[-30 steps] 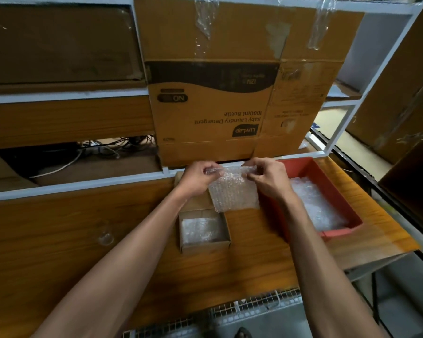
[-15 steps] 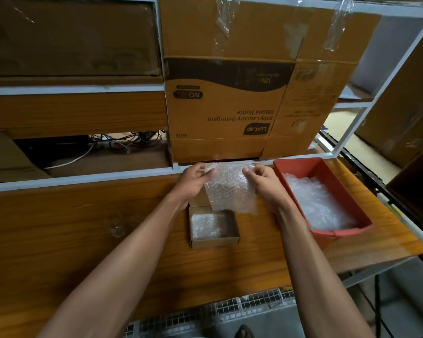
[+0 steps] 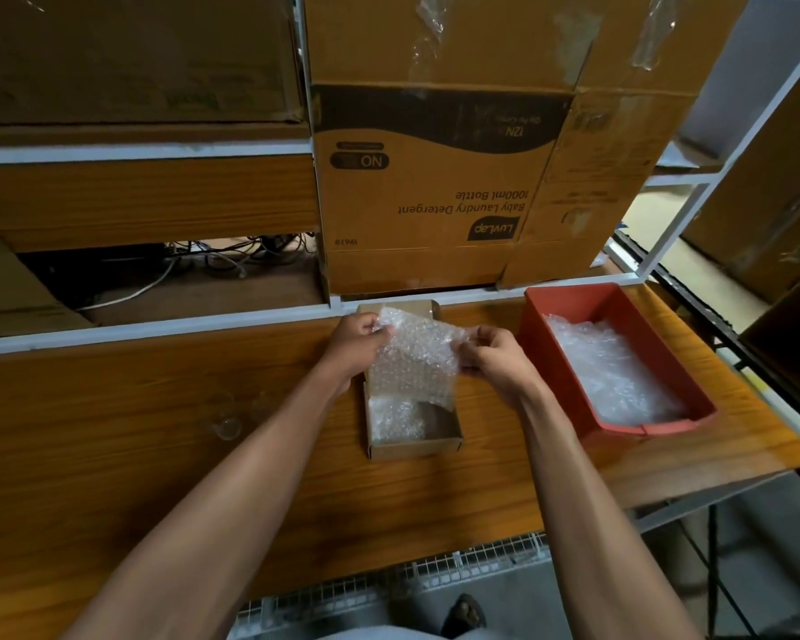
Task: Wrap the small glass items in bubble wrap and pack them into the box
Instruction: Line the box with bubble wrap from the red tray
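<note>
1. Left hand and right hand each pinch a top corner of the wrap, fingers clamped on it.
2. The wrap hangs above the open box on the worktop.
3. A glass stands left, nearer the left hand.

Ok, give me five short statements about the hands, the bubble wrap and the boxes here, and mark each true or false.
1. Both hands pinch one bubble wrap sheet. True: left hand and right hand hold its upper corners.
2. The small cardboard box is closed. False: it is open, with bubble wrap inside.
3. The red bin stands to the right of the small cardboard box. True.
4. The red bin holds laundry bottles. False: it holds bubble wrap.
5. A small clear glass item sits on the wooden table to the left of the box. True.
</note>
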Action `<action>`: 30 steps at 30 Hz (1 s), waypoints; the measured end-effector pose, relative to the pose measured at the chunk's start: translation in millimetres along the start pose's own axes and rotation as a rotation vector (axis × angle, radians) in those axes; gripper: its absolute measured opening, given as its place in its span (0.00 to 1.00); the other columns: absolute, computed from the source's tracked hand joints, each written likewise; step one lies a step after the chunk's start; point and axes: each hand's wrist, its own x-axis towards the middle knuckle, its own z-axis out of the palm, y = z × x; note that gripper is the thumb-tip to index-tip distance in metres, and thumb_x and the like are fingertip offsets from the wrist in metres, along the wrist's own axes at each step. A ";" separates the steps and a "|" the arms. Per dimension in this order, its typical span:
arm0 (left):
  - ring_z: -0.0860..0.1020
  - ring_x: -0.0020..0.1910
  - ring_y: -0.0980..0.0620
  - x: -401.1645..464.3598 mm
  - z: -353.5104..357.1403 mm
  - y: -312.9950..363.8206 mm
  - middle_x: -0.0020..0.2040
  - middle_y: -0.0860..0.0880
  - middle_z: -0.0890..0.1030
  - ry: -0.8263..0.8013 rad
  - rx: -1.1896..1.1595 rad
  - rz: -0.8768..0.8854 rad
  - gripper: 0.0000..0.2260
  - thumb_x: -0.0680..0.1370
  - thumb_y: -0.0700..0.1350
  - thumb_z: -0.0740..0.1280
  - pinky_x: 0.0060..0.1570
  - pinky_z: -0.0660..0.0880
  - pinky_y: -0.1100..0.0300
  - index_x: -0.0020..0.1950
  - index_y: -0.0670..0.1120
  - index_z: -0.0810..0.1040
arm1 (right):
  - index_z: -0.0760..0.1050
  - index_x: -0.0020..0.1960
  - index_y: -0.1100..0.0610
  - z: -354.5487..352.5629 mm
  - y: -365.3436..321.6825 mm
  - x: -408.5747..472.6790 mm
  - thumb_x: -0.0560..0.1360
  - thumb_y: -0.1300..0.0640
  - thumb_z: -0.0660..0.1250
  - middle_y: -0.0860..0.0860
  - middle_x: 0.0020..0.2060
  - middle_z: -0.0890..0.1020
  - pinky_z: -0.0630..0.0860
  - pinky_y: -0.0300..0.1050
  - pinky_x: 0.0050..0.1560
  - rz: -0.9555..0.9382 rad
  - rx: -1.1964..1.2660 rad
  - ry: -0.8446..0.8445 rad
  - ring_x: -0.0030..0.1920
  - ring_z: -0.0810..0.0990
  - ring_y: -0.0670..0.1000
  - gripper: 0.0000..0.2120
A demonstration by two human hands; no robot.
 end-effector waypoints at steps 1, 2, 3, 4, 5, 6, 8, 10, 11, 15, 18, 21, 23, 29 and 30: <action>0.78 0.67 0.47 1.8 -1.9 -1.1 0.76 0.43 0.75 -0.003 0.053 -0.005 0.29 0.84 0.49 0.71 0.69 0.76 0.50 0.81 0.42 0.67 | 0.78 0.56 0.60 -0.6 3.4 -1.5 0.80 0.61 0.73 0.52 0.44 0.85 0.82 0.43 0.45 0.023 -0.026 -0.022 0.44 0.85 0.50 0.07; 0.78 0.68 0.47 3.5 -4.0 -1.3 0.76 0.43 0.75 -0.012 0.108 -0.007 0.28 0.84 0.49 0.70 0.67 0.76 0.51 0.81 0.43 0.68 | 0.78 0.58 0.61 -1.0 7.2 -2.6 0.80 0.63 0.73 0.54 0.46 0.86 0.82 0.43 0.46 0.053 -0.034 -0.046 0.45 0.86 0.50 0.08; 0.78 0.67 0.46 5.4 -5.9 -0.9 0.75 0.44 0.75 -0.030 0.163 -0.007 0.27 0.84 0.49 0.70 0.65 0.77 0.52 0.80 0.43 0.69 | 0.77 0.59 0.62 -1.4 10.5 -3.6 0.80 0.64 0.73 0.56 0.47 0.87 0.84 0.44 0.46 0.083 -0.030 -0.072 0.45 0.87 0.51 0.10; 0.79 0.66 0.46 6.6 -7.6 0.6 0.74 0.44 0.76 -0.052 0.228 -0.005 0.25 0.84 0.49 0.70 0.63 0.78 0.52 0.79 0.43 0.70 | 0.77 0.61 0.63 -1.0 13.6 -4.6 0.80 0.65 0.72 0.58 0.48 0.87 0.85 0.46 0.48 0.115 -0.019 -0.099 0.46 0.87 0.52 0.11; 0.80 0.64 0.47 10.5 -9.1 1.1 0.73 0.45 0.77 -0.077 0.294 0.001 0.24 0.84 0.49 0.70 0.63 0.78 0.51 0.78 0.44 0.72 | 0.76 0.62 0.64 -0.7 16.9 -4.8 0.80 0.66 0.72 0.59 0.49 0.88 0.86 0.48 0.50 0.148 -0.006 -0.124 0.47 0.87 0.54 0.12; 0.80 0.64 0.47 14.0 -9.8 2.3 0.71 0.45 0.79 -0.107 0.368 0.022 0.21 0.84 0.48 0.70 0.63 0.78 0.51 0.76 0.44 0.75 | 0.76 0.62 0.65 -0.3 20.1 -4.9 0.80 0.66 0.72 0.60 0.49 0.88 0.86 0.50 0.53 0.184 0.001 -0.145 0.47 0.88 0.55 0.12; 0.80 0.60 0.48 22.1 -8.6 3.0 0.63 0.45 0.82 -0.168 0.514 0.067 0.13 0.83 0.48 0.71 0.57 0.78 0.53 0.67 0.45 0.81 | 0.76 0.62 0.66 0.8 27.6 -4.8 0.80 0.67 0.71 0.60 0.49 0.88 0.86 0.51 0.54 0.250 -0.004 -0.178 0.48 0.88 0.55 0.11; 0.81 0.55 0.48 32.1 -3.0 -1.4 0.62 0.43 0.84 -0.219 0.634 0.086 0.14 0.83 0.48 0.71 0.50 0.76 0.56 0.65 0.42 0.82 | 0.76 0.60 0.65 1.7 37.1 -4.2 0.81 0.68 0.69 0.60 0.47 0.88 0.87 0.48 0.49 0.305 -0.032 -0.208 0.46 0.89 0.55 0.08; 0.81 0.56 0.47 36.5 2.0 -5.0 0.64 0.43 0.83 -0.239 0.676 0.081 0.16 0.83 0.48 0.71 0.51 0.76 0.56 0.68 0.42 0.81 | 0.77 0.58 0.64 2.4 42.5 -3.9 0.81 0.68 0.68 0.60 0.47 0.88 0.87 0.46 0.47 0.334 -0.064 -0.215 0.45 0.89 0.54 0.06; 0.82 0.59 0.46 48.9 27.9 -29.5 0.66 0.45 0.83 -0.263 0.834 0.130 0.17 0.82 0.49 0.72 0.57 0.79 0.53 0.70 0.45 0.81 | 0.78 0.57 0.64 2.3 67.7 -3.0 0.82 0.69 0.66 0.60 0.49 0.87 0.84 0.44 0.42 0.455 -0.213 -0.202 0.40 0.86 0.52 0.05; 0.82 0.61 0.46 58.1 46.8 -48.1 0.66 0.46 0.83 -0.267 0.932 0.164 0.17 0.81 0.51 0.73 0.59 0.79 0.51 0.69 0.48 0.82 | 0.77 0.59 0.67 -2.6 86.4 -2.1 0.84 0.67 0.63 0.59 0.46 0.86 0.83 0.47 0.43 0.542 -0.299 -0.154 0.37 0.85 0.52 0.07; 0.82 0.60 0.47 64.2 62.3 -61.0 0.64 0.49 0.84 -0.277 0.991 0.190 0.13 0.81 0.53 0.73 0.58 0.78 0.52 0.64 0.52 0.85 | 0.81 0.60 0.68 -14.7 98.9 -0.1 0.82 0.63 0.67 0.58 0.40 0.86 0.85 0.50 0.42 0.550 -0.427 -0.083 0.36 0.86 0.54 0.10; 0.83 0.58 0.48 65.9 70.8 -65.1 0.61 0.51 0.86 -0.277 1.012 0.231 0.11 0.81 0.54 0.73 0.57 0.80 0.50 0.62 0.53 0.86 | 0.85 0.51 0.60 -21.7 99.5 -0.4 0.77 0.62 0.70 0.56 0.42 0.88 0.86 0.54 0.48 0.339 -0.637 0.017 0.42 0.88 0.56 0.06; 0.83 0.56 0.44 68.1 89.3 -69.0 0.58 0.48 0.86 -0.245 1.038 0.330 0.11 0.81 0.55 0.72 0.52 0.80 0.51 0.62 0.56 0.85 | 0.80 0.68 0.53 -4.1 101.6 0.7 0.78 0.57 0.72 0.58 0.75 0.69 0.75 0.57 0.64 -0.098 -1.043 -0.001 0.70 0.68 0.63 0.18; 0.83 0.56 0.43 67.4 91.2 -70.2 0.58 0.47 0.86 -0.234 1.047 0.353 0.11 0.81 0.55 0.72 0.52 0.80 0.50 0.63 0.56 0.85 | 0.78 0.71 0.49 -0.7 105.9 5.3 0.79 0.54 0.73 0.56 0.80 0.62 0.74 0.58 0.66 -0.042 -1.111 -0.018 0.73 0.63 0.64 0.21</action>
